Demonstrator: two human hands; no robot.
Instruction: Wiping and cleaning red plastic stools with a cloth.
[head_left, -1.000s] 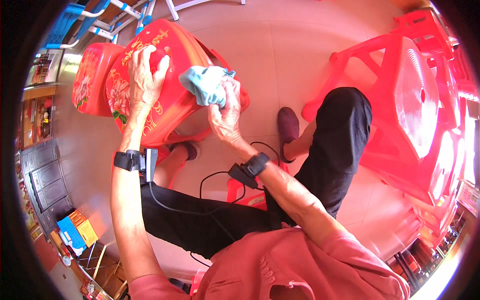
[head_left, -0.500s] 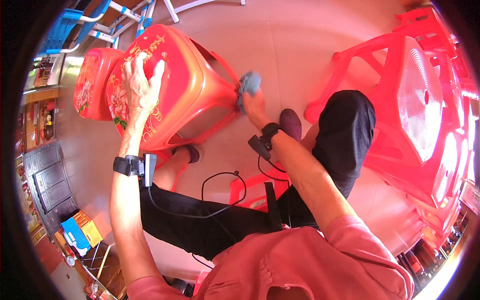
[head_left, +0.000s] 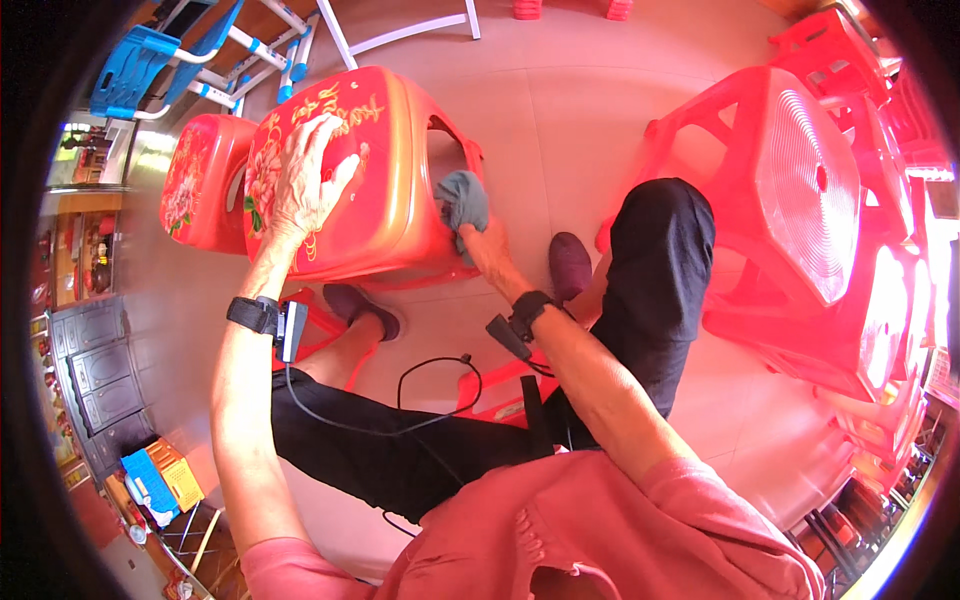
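A red plastic stool (head_left: 385, 215) with a flower pattern and gold lettering on its seat is tipped so the seat faces left and up. My left hand (head_left: 308, 185) lies on that seat with its fingers stretched out. In my right hand (head_left: 485, 248) is a bunched grey-blue cloth (head_left: 463, 202), pressed against the stool's leg side. The cloth hides most of my right fingers. Just left of the stool is a second patterned red stool (head_left: 190, 185), partly covered by the first.
Stacked red plastic stools (head_left: 800, 190) with ringed seats stand at the right. Blue and white folding chairs (head_left: 140, 70) are at the upper left. A yellow basket (head_left: 180, 483) sits at the lower left. Cables (head_left: 430, 425) from my wrist devices hang over my lap.
My right hand and the cloth have moved left and down along the stool's side. The stool has turned a little, and my left hand has shifted slightly right with it.
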